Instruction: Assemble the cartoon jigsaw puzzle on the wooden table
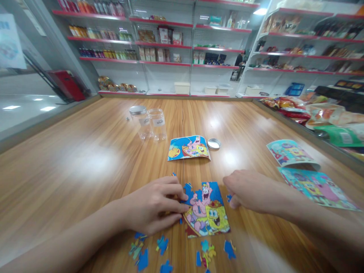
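Note:
A partly joined jigsaw puzzle [209,214] with a pink starfish and a yellow sponge character lies flat on the wooden table; its upper left edge is ragged. Stretched fingers of my left hand [159,204] rest against its left edge. To the right of the puzzle, my right hand [244,187] is curled, with a small blue puzzle piece [229,198] showing between fingers and thumb. Several loose pieces, such as a blue piece [229,249] and another blue one [162,244], are scattered nearer me. Behind the puzzle lies a curled picture sheet [189,148] with the same characters.
Two clear plastic jars [145,127] stand at the back left, one lidded. A silver lid [214,143] lies beside the picture sheet. Two more printed sheets [318,185] are at the right. Snack bags [327,115] line the right edge, and stocked shelves [163,45] stand behind the table.

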Available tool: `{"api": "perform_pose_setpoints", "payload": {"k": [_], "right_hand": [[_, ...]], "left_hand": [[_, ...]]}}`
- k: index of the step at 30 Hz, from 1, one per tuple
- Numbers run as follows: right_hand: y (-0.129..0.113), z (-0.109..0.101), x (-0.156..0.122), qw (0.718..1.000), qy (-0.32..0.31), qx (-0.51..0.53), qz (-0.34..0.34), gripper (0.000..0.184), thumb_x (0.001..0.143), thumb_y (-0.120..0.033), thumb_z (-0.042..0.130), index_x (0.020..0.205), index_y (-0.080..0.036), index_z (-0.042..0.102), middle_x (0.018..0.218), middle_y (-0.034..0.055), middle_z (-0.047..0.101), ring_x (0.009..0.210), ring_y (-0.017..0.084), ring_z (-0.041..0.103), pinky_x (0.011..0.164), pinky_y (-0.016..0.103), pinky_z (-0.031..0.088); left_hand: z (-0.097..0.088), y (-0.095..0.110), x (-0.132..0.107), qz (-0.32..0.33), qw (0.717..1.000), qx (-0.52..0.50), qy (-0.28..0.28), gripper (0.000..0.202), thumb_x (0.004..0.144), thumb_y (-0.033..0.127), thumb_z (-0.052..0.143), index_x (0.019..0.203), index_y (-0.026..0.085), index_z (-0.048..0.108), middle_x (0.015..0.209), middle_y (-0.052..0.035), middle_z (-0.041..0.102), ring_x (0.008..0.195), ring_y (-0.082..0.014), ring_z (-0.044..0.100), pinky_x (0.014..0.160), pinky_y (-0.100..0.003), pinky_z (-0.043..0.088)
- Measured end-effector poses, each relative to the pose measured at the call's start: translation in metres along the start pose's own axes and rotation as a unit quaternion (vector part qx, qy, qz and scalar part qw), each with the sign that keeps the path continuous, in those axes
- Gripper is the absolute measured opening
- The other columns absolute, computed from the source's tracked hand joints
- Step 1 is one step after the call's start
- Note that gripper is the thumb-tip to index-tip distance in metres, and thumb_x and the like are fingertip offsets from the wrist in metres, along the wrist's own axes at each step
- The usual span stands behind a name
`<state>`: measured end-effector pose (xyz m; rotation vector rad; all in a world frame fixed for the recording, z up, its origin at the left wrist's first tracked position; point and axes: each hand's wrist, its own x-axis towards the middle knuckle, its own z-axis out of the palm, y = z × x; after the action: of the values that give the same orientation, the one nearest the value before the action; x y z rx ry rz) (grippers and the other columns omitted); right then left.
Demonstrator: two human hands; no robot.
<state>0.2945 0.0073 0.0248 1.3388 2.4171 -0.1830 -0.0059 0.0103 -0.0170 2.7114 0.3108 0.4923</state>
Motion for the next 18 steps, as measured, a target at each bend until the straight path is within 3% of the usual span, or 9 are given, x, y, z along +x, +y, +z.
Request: {"api": "perform_pose_setpoints", "payload": {"k": [7, 10, 14, 18], "right_hand": [[-0.003, -0.001, 0.000, 1.000, 0.004, -0.006, -0.002, 0.020, 0.074, -0.033, 0.079, 0.080, -0.014, 0.074, 0.078, 0.0123, 0.074, 0.071, 0.028, 0.071, 0.055, 0.029, 0.037], [-0.003, -0.007, -0.001, 1.000, -0.011, 0.008, 0.008, 0.015, 0.074, -0.029, 0.077, 0.079, -0.015, 0.074, 0.079, 0.0116, 0.074, 0.071, 0.028, 0.070, 0.054, 0.029, 0.032], [0.005, -0.014, -0.003, 0.998, -0.035, 0.039, 0.020, 0.014, 0.075, -0.030, 0.077, 0.071, -0.017, 0.072, 0.076, 0.0092, 0.073, 0.069, 0.025, 0.067, 0.054, 0.028, 0.029], [-0.002, 0.000, 0.004, 0.992, 0.086, 0.095, 0.007, 0.039, 0.087, -0.046, 0.067, 0.059, -0.020, 0.064, 0.057, 0.0031, 0.062, 0.051, 0.016, 0.054, 0.048, 0.027, 0.024]], "left_hand": [[0.000, -0.003, -0.001, 0.029, 0.997, 0.055, 0.033, 0.033, 0.086, 0.013, 0.063, 0.119, 0.018, 0.067, 0.110, -0.0095, 0.071, 0.089, -0.0219, 0.059, 0.076, -0.040, 0.049], [-0.003, -0.008, -0.007, 0.044, 0.985, 0.120, 0.112, 0.042, 0.084, 0.010, 0.065, 0.125, 0.015, 0.062, 0.109, -0.0115, 0.071, 0.089, -0.0225, 0.060, 0.072, -0.039, 0.048], [-0.005, -0.016, -0.011, -0.004, 0.963, 0.153, 0.221, 0.037, 0.083, 0.006, 0.062, 0.119, 0.015, 0.064, 0.092, -0.0081, 0.070, 0.079, -0.0183, 0.059, 0.068, -0.035, 0.048], [-0.001, -0.018, -0.008, -0.015, 0.956, 0.179, 0.232, 0.022, 0.086, 0.011, 0.060, 0.106, 0.015, 0.067, 0.079, -0.0045, 0.067, 0.070, -0.0154, 0.058, 0.064, -0.032, 0.047]]}}
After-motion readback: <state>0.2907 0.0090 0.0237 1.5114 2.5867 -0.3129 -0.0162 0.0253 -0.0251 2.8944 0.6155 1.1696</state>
